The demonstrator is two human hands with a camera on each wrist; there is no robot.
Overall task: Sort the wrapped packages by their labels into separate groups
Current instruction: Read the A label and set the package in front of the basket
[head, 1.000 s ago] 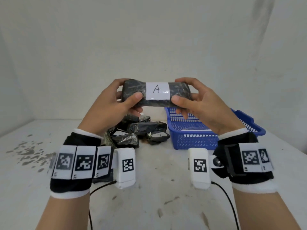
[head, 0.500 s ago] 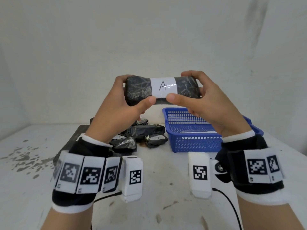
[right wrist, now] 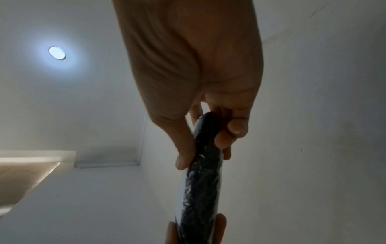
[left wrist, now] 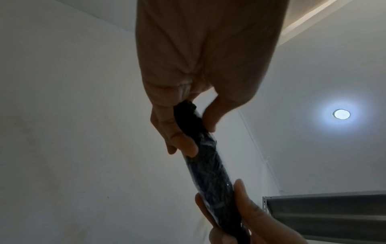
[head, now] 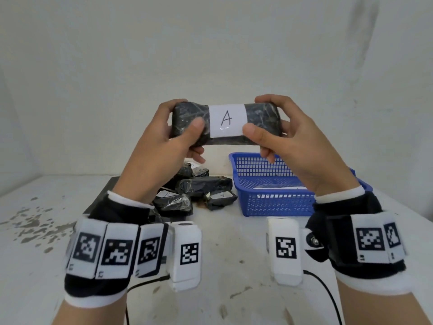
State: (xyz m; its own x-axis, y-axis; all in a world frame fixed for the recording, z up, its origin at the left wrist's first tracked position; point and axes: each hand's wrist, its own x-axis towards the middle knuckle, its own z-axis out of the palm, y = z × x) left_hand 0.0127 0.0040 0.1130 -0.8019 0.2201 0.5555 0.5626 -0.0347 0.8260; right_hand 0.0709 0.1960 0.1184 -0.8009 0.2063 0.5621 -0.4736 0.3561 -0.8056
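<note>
**Both hands hold up a package marked A**

Gripping from either end, the left hand [head: 161,146] and right hand [head: 297,146] pinch one black wrapped package [head: 226,124] between thumbs and fingers, raised level above the desk [head: 222,242]. Its white label [head: 226,120] reads A.

Below lie a pile of unsorted packages [head: 199,191] and a blue basket [head: 276,205] already holding something labelled.

Risk: the shiny wrap looks slippery, so freeing one hand could let the package tip or fall onto the pile.

Only the head view shows the label, pile and basket. The wrist views show the package [left wrist: 208,168] edge-on and how slim it is, with fingertips [right wrist: 222,140] curled behind it.
</note>
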